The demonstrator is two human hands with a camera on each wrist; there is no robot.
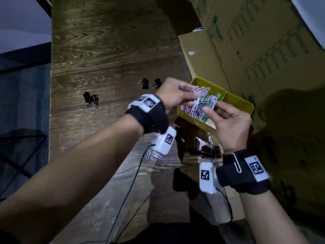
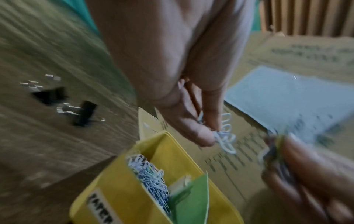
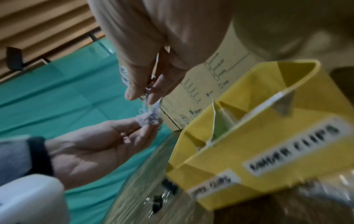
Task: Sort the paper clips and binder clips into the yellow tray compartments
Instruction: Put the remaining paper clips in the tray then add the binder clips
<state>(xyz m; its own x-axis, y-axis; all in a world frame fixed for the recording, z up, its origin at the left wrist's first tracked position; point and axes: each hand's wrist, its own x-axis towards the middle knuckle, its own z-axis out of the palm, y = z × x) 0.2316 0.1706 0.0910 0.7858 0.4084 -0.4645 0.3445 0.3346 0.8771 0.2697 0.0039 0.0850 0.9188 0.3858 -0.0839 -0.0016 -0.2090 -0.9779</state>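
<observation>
Holding a small bunch of white paper clips (image 1: pixel 200 91) between thumb and fingertips, the left hand (image 1: pixel 173 95) hangs above the yellow tray (image 1: pixel 244 103), and the right hand (image 1: pixel 228 124) pinches a second bunch of clips (image 1: pixel 212 102) just beside it. Both hands are above the tray compartment where a heap of coloured paper clips (image 1: pixel 195 110) lies. The tray stands at the right edge of the wooden surface (image 1: pixel 105 50), pressed close to large cardboard boxes (image 1: pixel 255 50) that close this side completely. A green divider (image 2: pixel 193 201) separates the compartments, and white labels (image 3: pixel 293 147) with black letters are on the outer wall of the tray; the letters are blurred.

Towards the far and left edges the surface has much open room. Two black binder clips (image 1: pixel 149 83) lie near the left hand, and another small cluster of binder clips (image 1: pixel 90 99) lies well apart, closer to the left edge. Near the front edge, under the wrists, there are loose paper clips (image 1: pixel 154 155) and a dark pile of binder clips (image 1: pixel 211 151). Thin black cables (image 1: pixel 130 187) from the wrist cameras cross the front part of the surface.

The surface has dark wood grain, the tray is smooth plastic with rounded corners, and the clips are thin bent wire.
</observation>
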